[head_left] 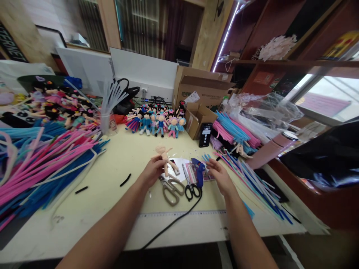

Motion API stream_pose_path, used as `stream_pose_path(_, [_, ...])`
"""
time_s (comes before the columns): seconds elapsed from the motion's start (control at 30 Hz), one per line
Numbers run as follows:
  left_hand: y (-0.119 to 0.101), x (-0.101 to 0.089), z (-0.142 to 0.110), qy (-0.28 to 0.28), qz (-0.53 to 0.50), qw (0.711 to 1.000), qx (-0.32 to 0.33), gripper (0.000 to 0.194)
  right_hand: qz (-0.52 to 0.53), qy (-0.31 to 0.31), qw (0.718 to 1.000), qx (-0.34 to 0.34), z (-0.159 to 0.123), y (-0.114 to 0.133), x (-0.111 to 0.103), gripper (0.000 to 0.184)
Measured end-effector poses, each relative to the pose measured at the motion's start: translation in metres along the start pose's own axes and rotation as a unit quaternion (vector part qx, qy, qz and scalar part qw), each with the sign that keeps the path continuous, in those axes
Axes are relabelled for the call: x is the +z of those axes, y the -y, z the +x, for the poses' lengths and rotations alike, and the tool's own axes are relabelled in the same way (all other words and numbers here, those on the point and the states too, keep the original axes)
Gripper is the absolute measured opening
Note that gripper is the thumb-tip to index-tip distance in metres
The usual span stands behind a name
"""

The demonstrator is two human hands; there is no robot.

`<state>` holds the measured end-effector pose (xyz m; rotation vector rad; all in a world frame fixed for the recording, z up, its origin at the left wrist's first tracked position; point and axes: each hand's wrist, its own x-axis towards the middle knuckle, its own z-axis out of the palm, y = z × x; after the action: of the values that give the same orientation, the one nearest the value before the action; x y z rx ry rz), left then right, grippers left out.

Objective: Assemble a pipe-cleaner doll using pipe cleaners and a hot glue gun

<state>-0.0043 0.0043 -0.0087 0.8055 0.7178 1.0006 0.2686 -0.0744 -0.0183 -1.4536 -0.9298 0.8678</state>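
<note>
A beige doll body of fuzzy chenille stems, with head, arms and legs, is gripped between the fingers of my left hand. Beneath it lie beige-handled scissors. My right hand has its fingers slightly apart beside the blue glue gun, close to short blue chenille pieces; whether the fingertips touch them is unclear. Black-handled scissors rest left of the glue gun. A white sheet is partly covered by the tools.
Chenille stems heap on the left, with more stems on the right. Finished dolls stand at the back beside a cardboard box and a phone. A pink bottle leans right. The black cord crosses the ruler.
</note>
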Motion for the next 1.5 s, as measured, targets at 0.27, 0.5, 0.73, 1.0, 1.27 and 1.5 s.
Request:
stream_pose_path(0.27, [0.001,-0.001,0.001,0.009,0.006,1.000,0.007,0.022,-0.073,0.017,0.997,-0.003,-0.012,-0.013,0.016,0.074])
stream_pose_path(0.5, [0.004,-0.001,0.001,0.026,0.015,1.000,-0.001,0.021,-0.154,-0.008,0.988,-0.022,-0.012,-0.023,0.027,0.065])
stream_pose_path(0.73, [0.001,0.004,-0.002,0.017,0.008,1.000,-0.008,0.021,-0.153,0.009,0.988,-0.026,-0.014,-0.025,0.028,0.048])
stream_pose_path(1.0, [0.001,0.004,-0.002,0.015,0.010,1.000,-0.012,0.022,-0.204,0.011,0.978,-0.034,-0.016,-0.022,0.031,0.043])
stream_pose_path(1.27, [0.001,0.004,-0.002,0.026,0.011,1.000,-0.003,0.021,-0.259,0.023,0.964,-0.054,-0.008,-0.017,0.032,0.042])
stream_pose_path(1.5, [0.003,0.002,-0.001,0.029,0.006,1.000,0.005,0.019,-0.261,0.022,0.965,-0.026,0.001,-0.025,0.031,0.039])
